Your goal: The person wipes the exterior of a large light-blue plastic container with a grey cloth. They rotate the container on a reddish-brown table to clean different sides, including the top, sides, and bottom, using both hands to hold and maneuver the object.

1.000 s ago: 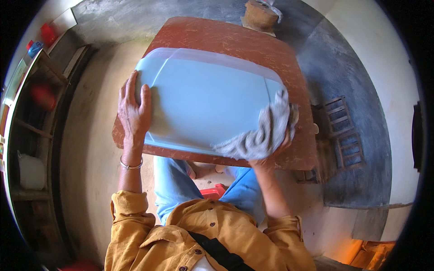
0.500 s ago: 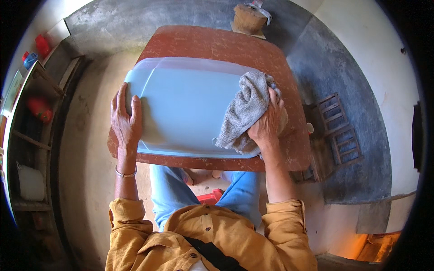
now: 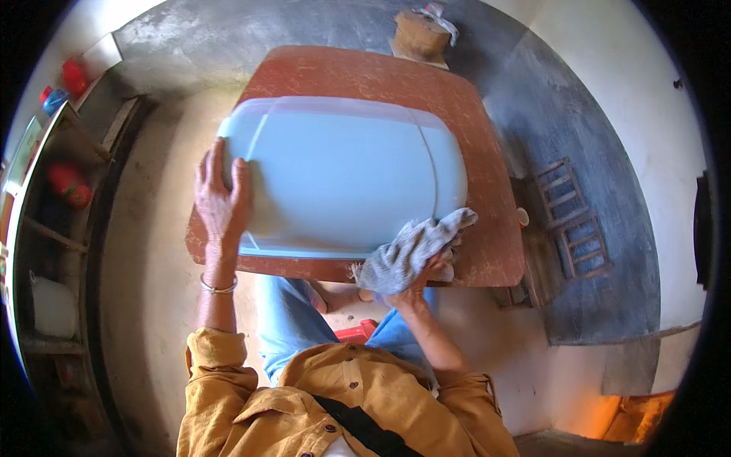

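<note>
Left hand [image 3: 221,199] flat on tub [image 3: 343,175] — right hand [image 3: 417,280] clutches cloth [image 3: 411,251].

Right hand [image 3: 417,283] and grey cloth [image 3: 411,251] moved from the tub's [image 3: 343,175] right side down to its near corner, at the table [image 3: 487,251] edge

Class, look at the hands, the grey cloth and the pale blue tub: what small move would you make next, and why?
Probably sweep the crumpled grey cloth back up across the upturned pale blue plastic tub. The right hand holds the cloth at the tub's near right corner, leaving most of the surface uncovered, while the left hand braces the left edge on the reddish-brown table.
</note>
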The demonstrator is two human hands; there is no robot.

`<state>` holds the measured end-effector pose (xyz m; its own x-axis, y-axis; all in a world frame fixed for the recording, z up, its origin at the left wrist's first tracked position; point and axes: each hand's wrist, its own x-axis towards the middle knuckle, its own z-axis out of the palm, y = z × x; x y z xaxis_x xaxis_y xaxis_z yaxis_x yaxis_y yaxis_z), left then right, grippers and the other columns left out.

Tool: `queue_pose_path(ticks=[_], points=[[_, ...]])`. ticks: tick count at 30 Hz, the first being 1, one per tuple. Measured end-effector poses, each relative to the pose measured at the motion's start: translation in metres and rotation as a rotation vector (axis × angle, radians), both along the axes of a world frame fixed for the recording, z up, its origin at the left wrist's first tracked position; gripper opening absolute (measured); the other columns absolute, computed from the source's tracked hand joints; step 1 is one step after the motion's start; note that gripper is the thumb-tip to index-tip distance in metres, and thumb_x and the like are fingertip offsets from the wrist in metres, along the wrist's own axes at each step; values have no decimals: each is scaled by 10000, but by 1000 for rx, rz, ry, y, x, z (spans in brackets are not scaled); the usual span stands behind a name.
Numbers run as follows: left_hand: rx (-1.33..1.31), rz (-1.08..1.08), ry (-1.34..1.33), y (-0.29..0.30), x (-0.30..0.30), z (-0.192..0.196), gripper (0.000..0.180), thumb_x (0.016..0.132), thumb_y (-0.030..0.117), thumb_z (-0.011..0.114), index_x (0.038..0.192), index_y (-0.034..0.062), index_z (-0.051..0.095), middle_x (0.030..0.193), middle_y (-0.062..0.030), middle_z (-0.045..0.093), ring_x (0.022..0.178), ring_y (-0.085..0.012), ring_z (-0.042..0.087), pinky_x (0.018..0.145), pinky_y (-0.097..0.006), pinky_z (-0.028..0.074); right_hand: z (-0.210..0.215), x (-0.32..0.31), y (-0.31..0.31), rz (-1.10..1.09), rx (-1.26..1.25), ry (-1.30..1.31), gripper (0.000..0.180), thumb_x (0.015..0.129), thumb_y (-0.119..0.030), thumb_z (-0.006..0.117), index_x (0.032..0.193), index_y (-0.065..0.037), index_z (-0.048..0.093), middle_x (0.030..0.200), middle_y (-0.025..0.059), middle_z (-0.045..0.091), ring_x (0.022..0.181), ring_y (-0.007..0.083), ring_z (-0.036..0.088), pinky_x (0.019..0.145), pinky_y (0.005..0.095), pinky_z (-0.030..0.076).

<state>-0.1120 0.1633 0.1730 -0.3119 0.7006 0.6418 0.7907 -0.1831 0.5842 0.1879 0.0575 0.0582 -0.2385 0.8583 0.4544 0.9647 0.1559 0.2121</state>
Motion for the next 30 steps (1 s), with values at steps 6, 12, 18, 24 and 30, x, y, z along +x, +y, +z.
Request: queue_pose_path(ticks=[6, 12, 18, 24, 30], points=[[-115, -154, 64, -42, 29, -1, 665, 863, 532, 572, 1395, 153, 446, 1243, -261, 442, 1175, -401, 439, 960, -512, 398, 106, 34, 94, -10, 298, 398, 811, 793, -537, 598, 1469, -185, 320, 1514, 209, 223, 1401, 356, 186, 1075, 600, 153], [21, -287, 32, -43, 33, -13, 674, 829, 503, 617, 1370, 124, 479, 1374, -250, 377, 1291, -413, 354, 1065, -506, 312, 86, 5, 103, -9, 450, 405, 655, 827, -482, 591, 1385, -177, 436, 1467, 146, 334, 1335, 320, 328, 1043, 585, 259], [86, -483, -103, -29, 38, -20, 645, 855, 453, 604, 1357, 69, 478, 1487, -179, 331, 1411, -374, 225, 1128, -495, 223, -22, -74, 24, 389, 355, 358, 590, 828, -517, 550, 1343, -235, 503, 1410, 91, 427, 1298, 324, 353, 978, 652, 241], [91, -475, -97, -31, 32, -23, 533, 956, 417, 424, 1351, 64, 481, 1474, -180, 348, 1411, -364, 228, 1142, -480, 186, 140, -110, 90, 439, 159, 349, 579, 815, -452, 550, 1290, -120, 541, 1394, 144, 457, 1303, 303, 396, 991, 573, 242], [104, -481, -116, -31, 30, -24, 491, 967, 366, 397, 1349, 70, 486, 1480, -171, 343, 1414, -364, 221, 1143, -482, 184, 140, -115, 93, 476, 127, 344, 583, 823, -472, 545, 1293, -127, 532, 1375, 154, 466, 1250, 326, 420, 992, 551, 267]])
